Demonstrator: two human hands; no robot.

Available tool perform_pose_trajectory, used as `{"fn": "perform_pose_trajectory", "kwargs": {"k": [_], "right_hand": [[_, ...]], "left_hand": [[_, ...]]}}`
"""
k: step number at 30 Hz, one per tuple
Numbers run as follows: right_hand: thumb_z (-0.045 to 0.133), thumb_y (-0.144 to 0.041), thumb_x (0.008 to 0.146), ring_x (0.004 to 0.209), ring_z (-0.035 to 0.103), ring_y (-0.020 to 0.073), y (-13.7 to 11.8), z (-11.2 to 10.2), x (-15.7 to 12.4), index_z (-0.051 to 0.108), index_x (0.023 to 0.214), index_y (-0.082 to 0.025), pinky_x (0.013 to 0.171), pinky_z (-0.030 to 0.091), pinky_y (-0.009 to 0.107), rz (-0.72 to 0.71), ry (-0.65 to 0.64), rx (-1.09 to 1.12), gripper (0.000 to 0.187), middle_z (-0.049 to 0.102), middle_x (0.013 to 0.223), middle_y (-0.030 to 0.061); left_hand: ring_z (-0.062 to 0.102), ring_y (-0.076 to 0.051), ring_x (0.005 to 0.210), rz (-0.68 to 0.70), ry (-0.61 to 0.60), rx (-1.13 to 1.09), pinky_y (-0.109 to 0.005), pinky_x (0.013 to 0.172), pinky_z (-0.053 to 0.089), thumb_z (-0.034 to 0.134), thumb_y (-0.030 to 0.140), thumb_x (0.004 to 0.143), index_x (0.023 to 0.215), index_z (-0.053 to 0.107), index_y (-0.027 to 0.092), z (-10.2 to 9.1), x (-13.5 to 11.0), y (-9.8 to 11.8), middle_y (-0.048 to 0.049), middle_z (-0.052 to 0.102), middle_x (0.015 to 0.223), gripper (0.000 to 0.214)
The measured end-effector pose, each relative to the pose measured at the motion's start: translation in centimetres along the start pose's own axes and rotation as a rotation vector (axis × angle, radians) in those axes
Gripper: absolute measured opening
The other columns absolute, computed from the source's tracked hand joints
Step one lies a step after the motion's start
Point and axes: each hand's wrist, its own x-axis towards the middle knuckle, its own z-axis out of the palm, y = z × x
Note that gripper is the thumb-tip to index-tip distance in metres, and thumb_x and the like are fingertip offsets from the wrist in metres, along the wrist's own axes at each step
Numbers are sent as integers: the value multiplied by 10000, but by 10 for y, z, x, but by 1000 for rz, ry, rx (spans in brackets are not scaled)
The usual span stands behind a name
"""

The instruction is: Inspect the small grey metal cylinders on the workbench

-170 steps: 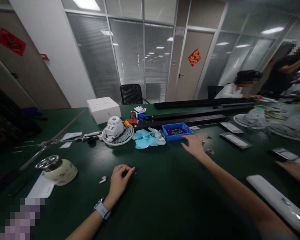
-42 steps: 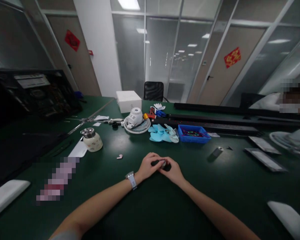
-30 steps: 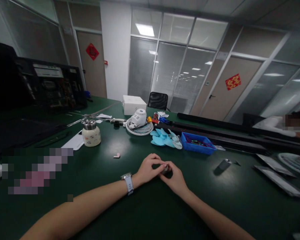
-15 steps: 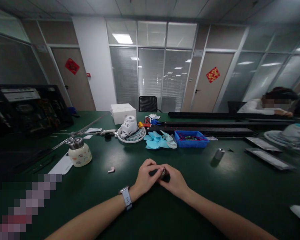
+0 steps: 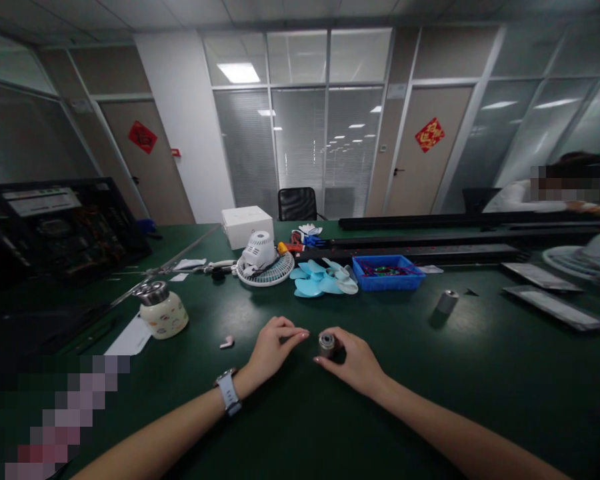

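Note:
A small silvery metal cylinder [image 5: 326, 344], with a dark round opening in its top, stands upright near the middle of the green table. My right hand [image 5: 357, 363] curls around it from the right, thumb in front and fingers behind. Just left of the cylinder and apart from it, my left hand [image 5: 275, 347] has its thumb and forefinger tips pressed together; anything between them is too small to make out. A similar metal cylinder [image 5: 447, 302] stands farther right. A pale pink earbud [image 5: 227, 342] lies to the left of my left hand.
Light blue fan blades [image 5: 320, 278], a blue tray [image 5: 390, 275] of wires and a white fan part [image 5: 260, 257] sit ahead. A patterned jar [image 5: 163, 312] stands left, near an open computer case [image 5: 65, 233]. Flat panels [image 5: 555, 307] lie right; a person [image 5: 525, 193] leans there.
My hands were together over the cylinder. The left hand has drawn away to the left, pinched, and the cylinder's top now shows beside my right hand. The view has shifted slightly.

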Motion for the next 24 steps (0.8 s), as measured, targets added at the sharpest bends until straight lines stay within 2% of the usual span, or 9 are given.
{"fn": "perform_pose_trajectory", "kwargs": {"k": [5,8,10,13,17,20,22,24], "right_hand": [[709,-412,726,886,607,208,-2,1,1,611,1054,-263,785,480,361,13,-9,-19,372,659,991,24],[691,-402,744,900,612,204,-4,-3,-1,606,1070,-260,801,483,360,23,-15,-37,365,660,1010,24],[674,-405,757,909,618,201,1,-13,-6,607,1080,-262,802,490,355,43,-13,-45,359,664,1021,25],[654,-431,761,899,633,204,26,-45,-20,617,1081,-259,786,506,353,114,40,-86,366,674,1018,30],[633,-484,739,831,661,223,88,-109,-48,624,1069,-219,759,524,371,318,257,-226,422,694,950,59],[621,-545,708,777,667,253,129,-153,-68,617,1066,-185,708,527,388,485,391,-345,508,698,878,90],[616,-589,691,850,655,289,138,-168,-75,587,1132,-162,736,512,423,509,481,-474,615,687,951,129],[616,-614,684,1051,587,337,127,-166,-74,526,1235,-139,863,457,487,407,602,-632,733,618,1159,184]], "left_hand": [[560,-212,874,-57,-146,99,-343,767,429,561,488,860,1002,743,307,-6,-7,-25,-50,646,892,294],[558,-211,867,-56,-156,96,-340,764,432,548,495,864,1038,732,298,-6,-9,-27,-54,640,898,321],[567,-212,872,-75,-146,72,-344,773,439,521,483,881,1084,713,282,-7,-9,-25,-55,647,906,344],[590,-212,880,-123,-111,17,-357,801,457,439,465,921,1141,683,251,-11,-10,-23,-61,671,938,392],[618,-218,892,-163,-34,-30,-365,825,474,409,463,921,1160,668,230,-11,-10,-24,-62,696,980,422],[638,-220,839,-199,4,-47,-350,768,493,411,488,902,1124,682,233,-10,-9,-26,-49,708,938,433],[645,-220,796,-234,43,-58,-339,725,499,401,501,893,1128,674,225,-10,-9,-27,-42,706,883,454],[646,-214,769,-257,102,-77,-330,708,498,379,490,893,1139,657,210,-11,-9,-28,-35,695,831,464]]}}
